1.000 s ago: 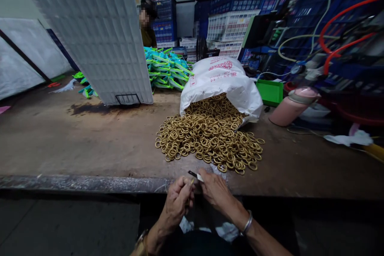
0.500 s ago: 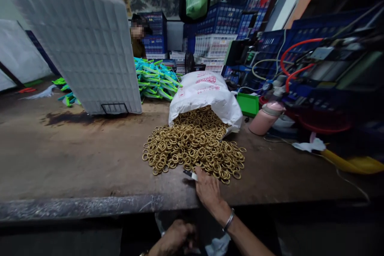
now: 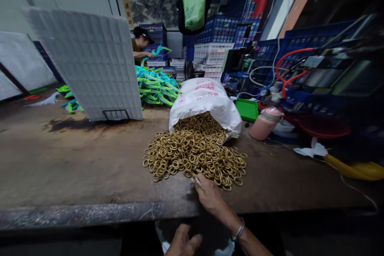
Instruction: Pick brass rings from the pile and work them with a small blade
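Note:
My right hand (image 3: 209, 193) rests on the worn table (image 3: 75, 168) at the near edge of a heap of brass rings (image 3: 195, 154). Its fingers are closed on a small tool with a white wrapped grip (image 3: 198, 182), and the fingertips touch the nearest rings. The rings spill from a white sack (image 3: 207, 102) lying on its side. My left hand (image 3: 183, 243) is low at the bottom edge, below the table's rim, fingers loosely spread and holding nothing I can see.
A white gridded tray (image 3: 90, 64) leans upright at the back left. Behind it lie teal and green parts (image 3: 154, 84), where another person (image 3: 141, 44) works. A green bin (image 3: 247, 109), a pink bottle (image 3: 264, 124), hoses and blue crates crowd the right.
My right hand moved forward from the table's edge to the ring heap with the tool. My left hand dropped below the table and opened. The view tilted upward.

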Demonstrator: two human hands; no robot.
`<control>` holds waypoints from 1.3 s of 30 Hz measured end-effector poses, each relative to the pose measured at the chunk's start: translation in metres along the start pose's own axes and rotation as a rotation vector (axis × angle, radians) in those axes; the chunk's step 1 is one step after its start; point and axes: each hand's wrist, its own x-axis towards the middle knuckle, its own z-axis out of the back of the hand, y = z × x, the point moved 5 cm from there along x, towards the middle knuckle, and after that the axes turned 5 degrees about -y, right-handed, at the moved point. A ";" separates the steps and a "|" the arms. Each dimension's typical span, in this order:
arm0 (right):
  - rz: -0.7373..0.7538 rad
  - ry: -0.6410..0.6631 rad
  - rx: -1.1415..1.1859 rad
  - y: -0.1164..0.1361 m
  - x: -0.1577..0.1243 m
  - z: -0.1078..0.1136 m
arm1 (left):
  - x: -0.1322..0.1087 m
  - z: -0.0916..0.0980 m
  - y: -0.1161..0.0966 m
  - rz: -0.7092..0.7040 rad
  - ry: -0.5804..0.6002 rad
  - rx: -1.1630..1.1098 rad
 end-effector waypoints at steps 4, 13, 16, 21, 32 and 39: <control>-0.048 0.213 0.511 0.009 -0.006 0.001 | 0.007 0.000 -0.014 -0.103 0.013 -0.058; -0.291 0.625 1.018 0.027 -0.028 -0.004 | 0.024 0.039 -0.048 -0.246 -0.223 -0.079; -0.298 0.695 1.113 0.028 -0.032 -0.006 | 0.026 0.038 -0.048 -0.262 -0.191 -0.070; -0.344 0.683 1.185 0.029 -0.033 -0.012 | 0.024 0.042 -0.043 -0.275 -0.253 -0.055; -0.341 0.425 0.930 0.015 -0.024 -0.027 | 0.024 0.038 -0.049 -0.193 -0.229 -0.110; -0.182 0.247 0.708 0.014 -0.016 -0.021 | 0.028 0.032 -0.040 -0.027 -0.050 -0.188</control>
